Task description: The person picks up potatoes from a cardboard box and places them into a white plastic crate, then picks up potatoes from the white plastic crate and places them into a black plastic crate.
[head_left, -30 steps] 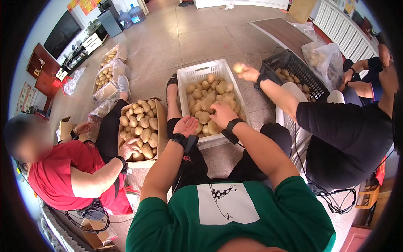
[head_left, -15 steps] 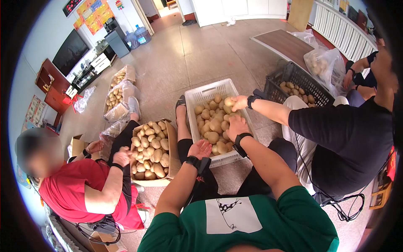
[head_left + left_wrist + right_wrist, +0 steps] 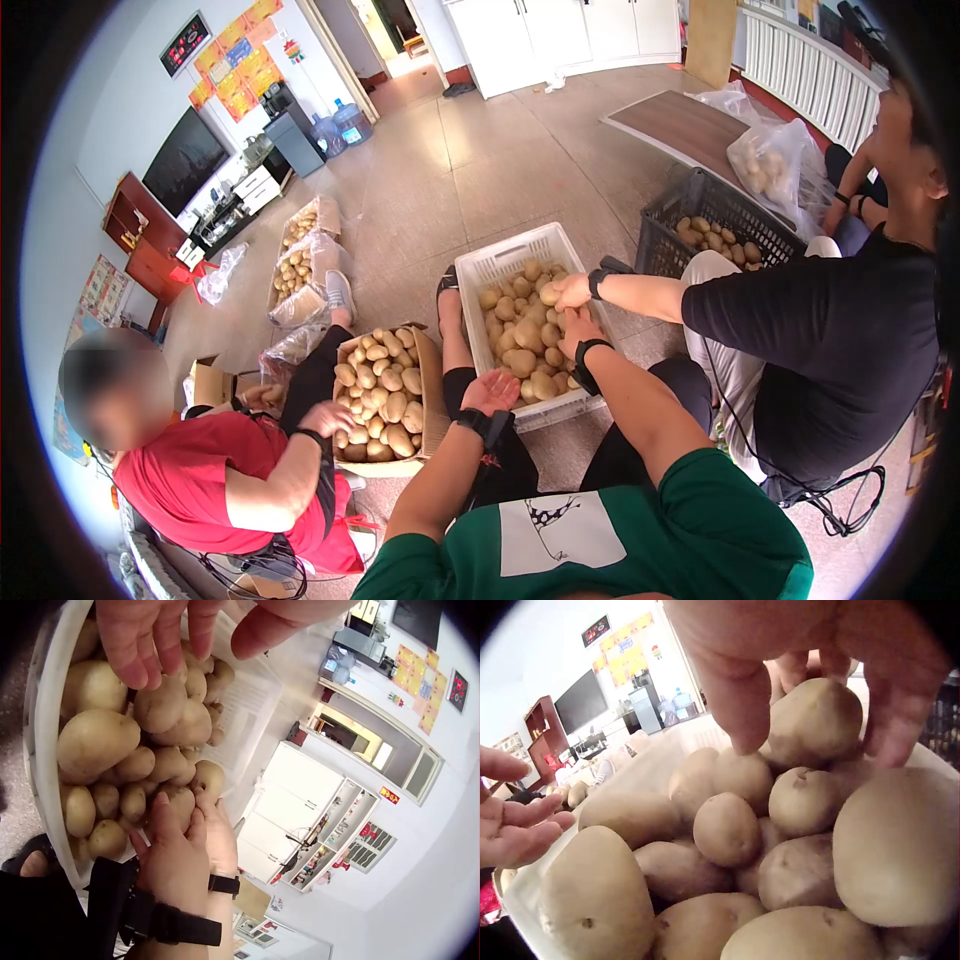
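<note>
A white plastic crate (image 3: 492, 268) full of potatoes (image 3: 522, 335) stands in front of me. My right hand (image 3: 578, 332) reaches in at its right side, fingers and thumb around a potato (image 3: 816, 724) on top of the pile. Close beside it is the hand (image 3: 572, 291) of the person in black, at another potato (image 3: 549, 293). My left hand (image 3: 490, 392) is palm up at the crate's near left corner, fingers loosely bent, holding nothing. In the left wrist view its fingers (image 3: 161, 637) overlap the potatoes.
To the left, a person in red (image 3: 205, 470) has a hand at a cardboard box (image 3: 432, 390) of potatoes. A black crate (image 3: 672, 225) with potatoes stands at the right, near a plastic bag (image 3: 765, 165). More boxed potatoes (image 3: 293, 270) lie farther left.
The head view has tilted upward. My right hand has moved from mid-pile to the crate's right side. The neighbour's hand has come into the crate with a potato. My left hand stays palm up.
</note>
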Demonstrator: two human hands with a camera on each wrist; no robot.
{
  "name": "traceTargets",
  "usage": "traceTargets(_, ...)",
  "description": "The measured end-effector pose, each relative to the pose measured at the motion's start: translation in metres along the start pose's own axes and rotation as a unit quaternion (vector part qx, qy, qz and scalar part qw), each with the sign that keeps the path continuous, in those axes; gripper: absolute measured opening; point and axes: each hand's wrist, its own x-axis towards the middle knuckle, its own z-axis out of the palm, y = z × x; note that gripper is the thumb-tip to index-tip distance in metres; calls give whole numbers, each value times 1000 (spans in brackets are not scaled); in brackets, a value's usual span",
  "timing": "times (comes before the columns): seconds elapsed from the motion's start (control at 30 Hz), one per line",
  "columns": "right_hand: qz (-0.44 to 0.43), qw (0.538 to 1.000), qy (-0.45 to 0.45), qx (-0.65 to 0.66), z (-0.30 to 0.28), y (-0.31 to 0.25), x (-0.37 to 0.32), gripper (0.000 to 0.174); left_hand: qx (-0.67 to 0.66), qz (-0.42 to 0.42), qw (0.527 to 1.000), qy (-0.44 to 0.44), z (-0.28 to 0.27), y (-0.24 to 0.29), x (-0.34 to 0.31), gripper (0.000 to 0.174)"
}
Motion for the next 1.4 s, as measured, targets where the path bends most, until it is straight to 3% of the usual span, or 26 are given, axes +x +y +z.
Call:
traceTargets(0.1, -9, 998, 56, -22, 19, 10, 21, 67, -16, -1, 1000, 25, 5, 0, -5, 12)
traceTargets(0.37, 5, 999, 46, 2, 17, 12, 28, 51, -33, -26, 999, 15, 4, 0, -3, 13)
traceTargets(0.43, 9, 1000, -12, 1, 13, 13, 23, 43, -1, -16, 1000, 7, 6, -2, -5, 17)
traceTargets(0.57, 4, 1000, 22, -7, 23, 16, 23, 38, 5, -23, 1000, 1, 5, -6, 0, 17)
traceTargets(0.63, -36, 999, 29, -21, 39, 24, 43, 39, -1, -17, 1000, 0, 10, -7, -2, 19)
traceTargets(0.77, -58, 998, 38, -13, 19, -3, 1, 41, -8, -14, 1000, -1, 12, -9, -3, 18)
traceTargets(0.87, -141, 989, 33, 14, 19, -15, -13, 42, -15, -13, 1000, -14, 17, -12, -8, 19)
traceTargets(1.17, -243, 968, -6, 59, 37, -32, -39, 41, -37, -8, 998, -57, 48, -21, -42, 35)
traceTargets(1.27, -314, 949, 29, 10, 44, -35, -44, 37, -31, -5, 996, -84, 42, -16, -36, 40)
traceTargets(1.33, -353, 934, 44, 38, 42, -36, -47, 35, -24, -17, 982, -187, 36, -10, -35, 44)
traceTargets(1.4, -390, 917, 31, 81, 38, -37, -52, 29, -23, -17, 984, -174, 30, -3, -35, 45)
